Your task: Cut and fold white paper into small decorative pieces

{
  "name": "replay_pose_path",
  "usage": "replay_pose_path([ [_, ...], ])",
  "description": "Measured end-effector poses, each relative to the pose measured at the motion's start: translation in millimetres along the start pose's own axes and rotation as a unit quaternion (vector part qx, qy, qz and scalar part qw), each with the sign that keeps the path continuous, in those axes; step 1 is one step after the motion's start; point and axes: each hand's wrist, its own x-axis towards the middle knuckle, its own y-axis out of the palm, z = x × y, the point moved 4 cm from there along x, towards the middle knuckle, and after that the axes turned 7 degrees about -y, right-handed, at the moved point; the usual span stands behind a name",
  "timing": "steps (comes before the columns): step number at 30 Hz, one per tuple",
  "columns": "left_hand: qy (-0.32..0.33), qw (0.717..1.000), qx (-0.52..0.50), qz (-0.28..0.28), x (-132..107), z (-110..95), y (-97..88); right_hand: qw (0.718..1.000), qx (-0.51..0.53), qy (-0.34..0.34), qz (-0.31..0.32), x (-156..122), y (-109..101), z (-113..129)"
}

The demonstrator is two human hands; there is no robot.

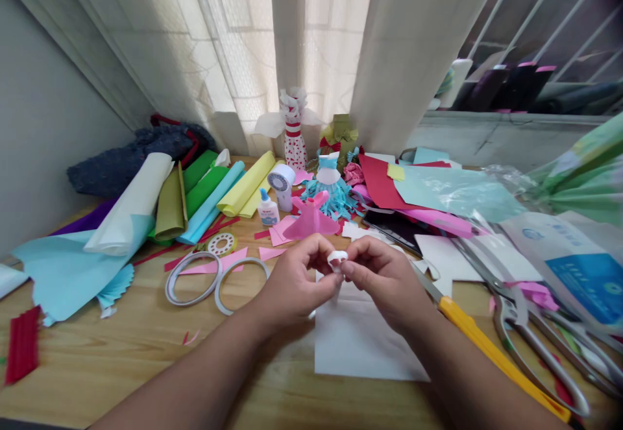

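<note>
My left hand [296,281] and my right hand [384,281] meet in front of me, and their fingertips pinch a small curled piece of white paper [337,260] from both sides. Below them, a white paper sheet [365,346] lies flat on the wooden table [146,352], partly hidden by my hands. Beyond my left hand are two rolls of tape [192,279] [238,281]. A pink paper dress [311,218] lies just past my fingers. A yellow utility knife [474,339] lies to the right of my right forearm.
Large steel scissors [530,346] lie at the right. Behind stand a blue paper dress model [329,187], a glue bottle [268,208] and a red-and-white paper figure [294,138]. Rolled coloured paper [209,196] fills the back left, with plastic-wrapped sheets [452,193] at the back right.
</note>
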Motion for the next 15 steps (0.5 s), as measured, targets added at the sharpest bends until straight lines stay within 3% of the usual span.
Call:
replay_pose_path([
  [7,-0.034,0.998,-0.011,0.058,0,1,1.4,0.992,0.097,0.077,0.009,0,0,-8],
  [11,-0.049,0.997,-0.023,0.059,1,1,-1.8,0.991,0.112,0.067,0.029,0,2,-5],
  [15,-0.077,0.992,-0.079,0.054,2,3,-5.5,0.995,0.055,0.030,0.073,1,1,2],
])
